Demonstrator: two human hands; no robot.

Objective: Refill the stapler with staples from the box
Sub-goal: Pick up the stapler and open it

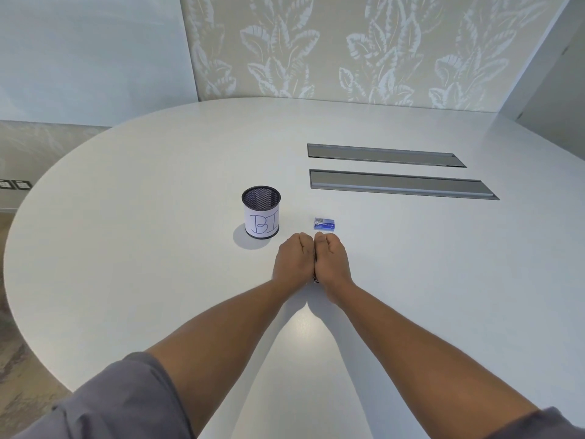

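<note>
We see a large, rounded pale-grey bench (158, 280) filling most of the frame, with two long grey recessed slots (399, 182) at its centre right. Left of centre stands a black wire-mesh cylindrical pen cup (261, 212) wrapped in white paper marked "BI"; we cannot make out anything inside it. Just right of it, apart from the cup, lies a small blue-and-white cardboard staple box (324, 223), closed and flat on the bench.

Both forearms reach in from the bottom edge to the middle of the frame. Our left hand (292, 259) and right hand (332, 263) press side by side, fingers curled under, clamping a thin dark stapler (315, 270) between them; only a sliver of it shows, just below the box.
</note>
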